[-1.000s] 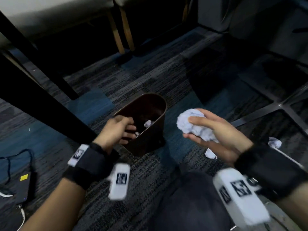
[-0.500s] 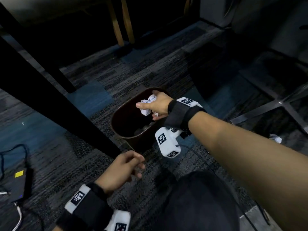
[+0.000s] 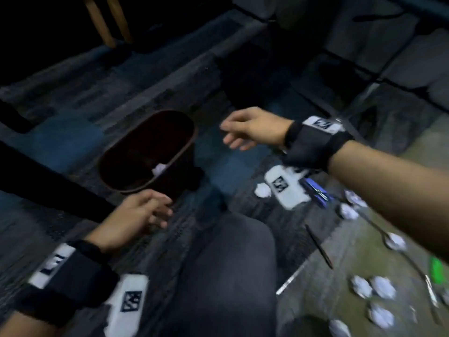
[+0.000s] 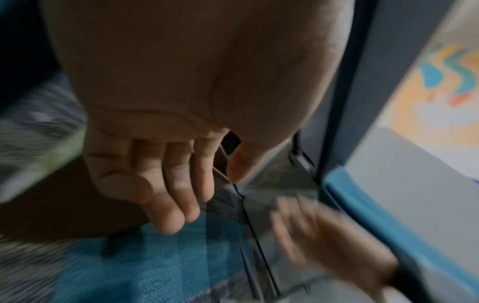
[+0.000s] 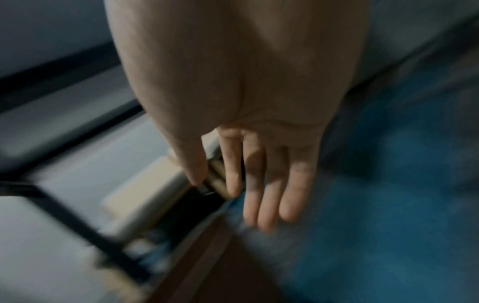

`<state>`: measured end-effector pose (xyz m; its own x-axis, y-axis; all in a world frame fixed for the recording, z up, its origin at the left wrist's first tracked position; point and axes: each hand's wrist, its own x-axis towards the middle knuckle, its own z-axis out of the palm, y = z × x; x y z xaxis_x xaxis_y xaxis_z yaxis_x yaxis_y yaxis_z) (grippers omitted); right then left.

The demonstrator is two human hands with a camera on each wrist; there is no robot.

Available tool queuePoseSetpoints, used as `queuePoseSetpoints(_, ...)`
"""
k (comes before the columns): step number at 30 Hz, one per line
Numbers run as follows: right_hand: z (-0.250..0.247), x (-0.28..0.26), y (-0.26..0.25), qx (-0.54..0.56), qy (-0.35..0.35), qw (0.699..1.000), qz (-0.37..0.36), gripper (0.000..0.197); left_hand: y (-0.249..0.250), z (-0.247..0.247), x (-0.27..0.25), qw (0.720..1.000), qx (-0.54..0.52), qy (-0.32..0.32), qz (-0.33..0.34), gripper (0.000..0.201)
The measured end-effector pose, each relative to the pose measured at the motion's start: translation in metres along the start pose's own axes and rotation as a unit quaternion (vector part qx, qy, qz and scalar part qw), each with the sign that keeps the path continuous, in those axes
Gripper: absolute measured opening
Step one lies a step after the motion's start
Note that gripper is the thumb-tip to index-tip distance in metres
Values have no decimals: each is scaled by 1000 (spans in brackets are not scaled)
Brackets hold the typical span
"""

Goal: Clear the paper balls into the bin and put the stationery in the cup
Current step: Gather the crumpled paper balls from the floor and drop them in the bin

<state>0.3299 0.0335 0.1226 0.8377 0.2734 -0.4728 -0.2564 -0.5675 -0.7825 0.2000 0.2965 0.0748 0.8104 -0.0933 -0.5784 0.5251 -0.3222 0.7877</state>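
A dark brown oval bin (image 3: 187, 132) stands on the carpet at centre left, with a white paper ball (image 3: 160, 168) lying inside it. My right hand (image 3: 233, 135) hovers open and empty just right of the bin's rim, fingers straight (image 5: 267, 196). My left hand (image 3: 158, 210) hangs relaxed and empty near the bin's front edge, its fingers (image 4: 171, 192) loosely extended. Several paper balls lie at right, one (image 3: 263, 190) near the bin, others (image 3: 374, 287) on a grey mat. A blue pen (image 3: 315, 190) and a black pen (image 3: 319, 246) lie there too.
A green object (image 3: 437, 269) and a thin cable (image 3: 379, 229) lie on the grey mat at right. My dark-trousered knee (image 3: 228, 263) fills the bottom centre. A black table leg (image 3: 56, 181) slants across the left. Wooden chair legs (image 3: 107, 20) stand at the back.
My right hand let the paper ball drop into the bin and has drawn back to the right, empty. The view has swung right, bringing the mat with balls and pens into sight.
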Motion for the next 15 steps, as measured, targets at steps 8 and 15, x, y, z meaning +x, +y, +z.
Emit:
queuePoseSetpoints(8,-123,-220,258,-211,80,946,231,21,70,110,91,961,214,-143,103,12)
queuePoseSetpoints(15,-45,-334,387,-298,44,904,303,54,45,250,195,815,501,-203,210,44)
